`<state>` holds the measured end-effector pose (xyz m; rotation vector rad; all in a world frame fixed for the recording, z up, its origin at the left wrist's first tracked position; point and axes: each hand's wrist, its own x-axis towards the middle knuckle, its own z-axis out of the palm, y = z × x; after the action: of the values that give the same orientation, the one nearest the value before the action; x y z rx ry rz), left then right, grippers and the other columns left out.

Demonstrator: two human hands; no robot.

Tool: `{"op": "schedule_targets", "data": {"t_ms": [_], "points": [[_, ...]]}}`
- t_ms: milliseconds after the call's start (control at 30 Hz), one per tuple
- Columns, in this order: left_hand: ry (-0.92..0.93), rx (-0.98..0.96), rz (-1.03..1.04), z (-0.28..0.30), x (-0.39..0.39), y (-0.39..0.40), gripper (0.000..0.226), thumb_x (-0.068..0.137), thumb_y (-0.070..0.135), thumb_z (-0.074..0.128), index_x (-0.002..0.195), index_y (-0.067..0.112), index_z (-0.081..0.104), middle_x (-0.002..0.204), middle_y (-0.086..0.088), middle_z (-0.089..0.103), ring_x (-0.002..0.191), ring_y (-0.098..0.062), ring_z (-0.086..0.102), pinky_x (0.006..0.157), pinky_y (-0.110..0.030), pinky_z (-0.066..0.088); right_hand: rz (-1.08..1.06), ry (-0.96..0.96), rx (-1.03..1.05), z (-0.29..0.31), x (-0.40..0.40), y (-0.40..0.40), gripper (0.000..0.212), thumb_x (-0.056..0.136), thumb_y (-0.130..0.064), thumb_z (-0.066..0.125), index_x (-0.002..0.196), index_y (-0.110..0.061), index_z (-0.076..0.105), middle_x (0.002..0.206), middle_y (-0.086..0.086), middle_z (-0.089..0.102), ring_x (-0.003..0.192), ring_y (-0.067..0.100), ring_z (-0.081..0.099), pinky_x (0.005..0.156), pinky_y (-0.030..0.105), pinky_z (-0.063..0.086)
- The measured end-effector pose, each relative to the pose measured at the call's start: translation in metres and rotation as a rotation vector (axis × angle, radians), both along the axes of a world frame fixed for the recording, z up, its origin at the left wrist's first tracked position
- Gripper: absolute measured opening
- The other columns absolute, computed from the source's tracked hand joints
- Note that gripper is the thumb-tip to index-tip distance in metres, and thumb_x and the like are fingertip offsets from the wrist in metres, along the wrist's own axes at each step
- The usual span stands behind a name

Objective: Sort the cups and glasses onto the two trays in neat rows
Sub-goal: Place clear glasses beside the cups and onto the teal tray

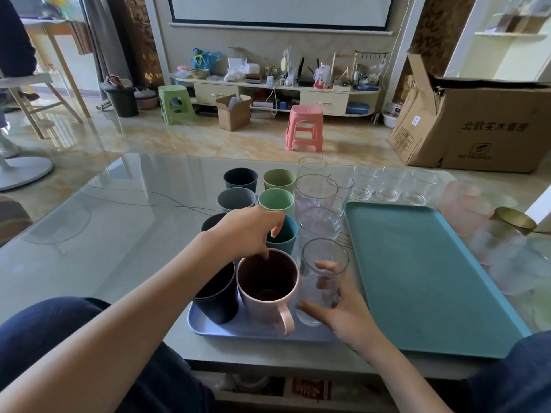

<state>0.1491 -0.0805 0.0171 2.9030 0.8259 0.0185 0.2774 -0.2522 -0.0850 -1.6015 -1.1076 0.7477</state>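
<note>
A light blue tray [238,330] holds rows of coloured cups and tall glasses. My left hand [247,231] reaches over it, fingertips on the far rim of a pink mug [265,296] at the tray's front. Beside the mug, my right hand [343,311] wraps a tall clear glass [323,263] standing on the tray's front right corner. A dark navy cup [217,299] stands left of the mug. Behind are a teal cup [287,234], green cups [275,199] and more tall glasses [316,189]. An empty teal tray [417,272] lies to the right.
Three short clear glasses [390,186] stand on the table beyond the teal tray. Frosted pink cups [465,204] and a gold-lidded jar [512,222] sit at the far right. A cardboard box [483,123] and a pink stool [304,128] are on the floor beyond the glass table.
</note>
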Motion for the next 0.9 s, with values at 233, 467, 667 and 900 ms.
{"op": "schedule_targets", "data": {"t_ms": [233,467,667,900], "points": [[-0.015,-0.017,-0.011,0.0011,-0.0021,0.0011,0.038,0.072,0.029,0.076,0.1,0.02,0.051,0.062,0.017,0.045,0.073,-0.013,0.052,0.048,-0.021,0.028,-0.007,-0.04,-0.004,-0.0008,0.002,-0.0002,0.065,0.067,-0.023,0.083,0.117,-0.034,0.044,0.114,-0.011,0.052,0.106,-0.003,0.051,0.078,0.005,0.04],[-0.036,-0.045,-0.002,-0.0007,-0.0028,0.002,0.036,0.072,0.029,0.076,0.095,0.02,0.05,0.063,0.017,0.046,0.074,-0.013,0.055,0.049,-0.019,0.029,-0.014,-0.03,-0.008,0.0019,-0.0003,-0.0029,0.059,0.07,-0.024,0.08,0.114,-0.037,0.043,0.113,-0.016,0.052,0.105,-0.007,0.051,0.077,0.005,0.04],[-0.05,-0.069,0.011,-0.0028,-0.0063,0.0026,0.034,0.073,0.029,0.075,0.092,0.02,0.049,0.071,0.012,0.053,0.075,-0.014,0.057,0.051,-0.02,0.032,-0.022,-0.042,-0.001,0.0026,-0.0017,-0.0031,0.057,0.069,-0.03,0.079,0.111,-0.041,0.042,0.111,-0.019,0.051,0.105,-0.006,0.05,0.076,0.006,0.04],[-0.059,-0.07,0.029,-0.0026,-0.0084,0.0024,0.033,0.074,0.03,0.075,0.094,0.02,0.051,0.072,0.012,0.055,0.074,-0.014,0.058,0.052,-0.02,0.033,-0.046,-0.015,-0.009,0.0008,-0.0058,-0.0035,0.069,0.056,-0.052,0.075,0.116,-0.037,0.044,0.115,-0.014,0.051,0.11,-0.002,0.049,0.081,0.012,0.039]]}}
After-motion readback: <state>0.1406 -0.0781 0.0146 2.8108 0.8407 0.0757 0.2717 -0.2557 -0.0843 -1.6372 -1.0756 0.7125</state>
